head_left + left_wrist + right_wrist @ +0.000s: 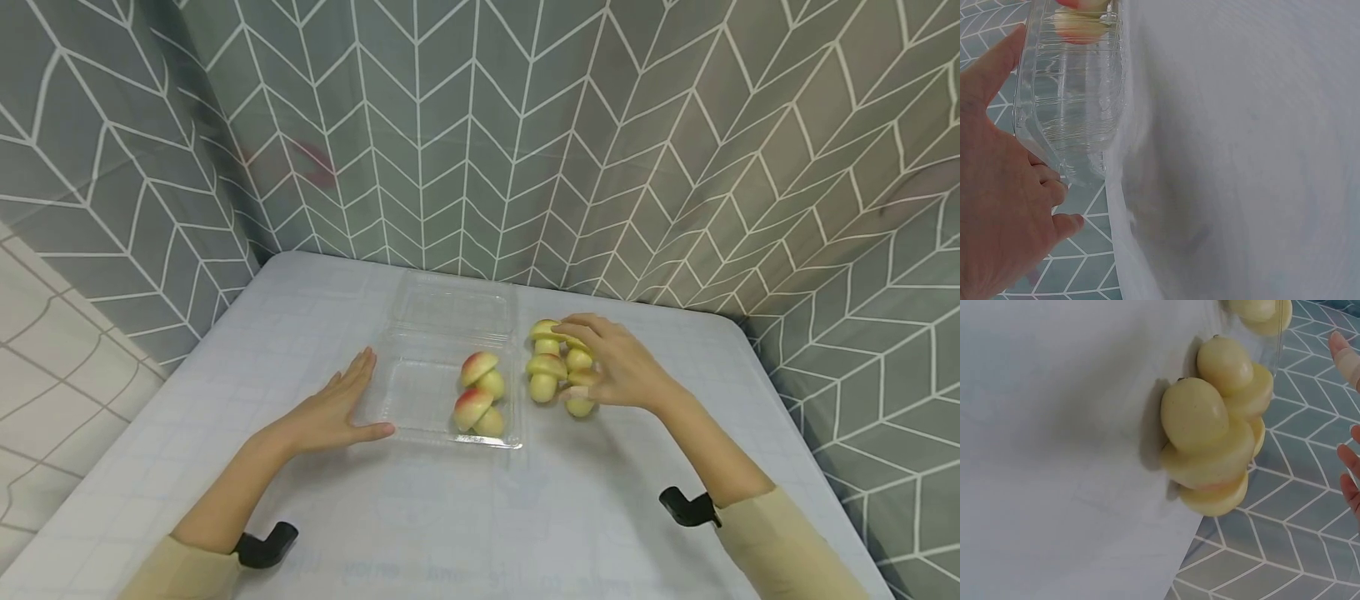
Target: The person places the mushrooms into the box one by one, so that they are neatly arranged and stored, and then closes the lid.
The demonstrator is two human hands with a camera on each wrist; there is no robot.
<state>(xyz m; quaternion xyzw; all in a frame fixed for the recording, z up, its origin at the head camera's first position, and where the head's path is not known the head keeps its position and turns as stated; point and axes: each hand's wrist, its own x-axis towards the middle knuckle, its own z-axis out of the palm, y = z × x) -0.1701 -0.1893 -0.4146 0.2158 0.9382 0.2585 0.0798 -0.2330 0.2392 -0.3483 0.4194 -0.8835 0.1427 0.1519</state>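
Two yellow mushroom shapes with red on their tops [473, 407] sit inside a clear box [418, 393], one behind the other, along its right side. The box lies open on a white table [465, 508], with its clear lid [453, 308] folded back on the far side. Four more mushroom shapes [545, 368] stand close together on the table, just to the right of the box; they look mostly yellow. The right hand [621, 367] is above this bunch, with its fingers a bit bent and a wide gap between thumb and fingers. It has hold of nothing, and the right wrist view shows its fingertips [1349, 359] apart from the mushroom shapes. The left hand [337, 410] is spread wide at the left side of the box, thumb out near the front corner, and it grips nothing. I cannot tell how firmly it touches the box. Both arms have tan sleeves [787, 542], and a gray cloth with white zigzag lines [480, 142] hangs behind the table.
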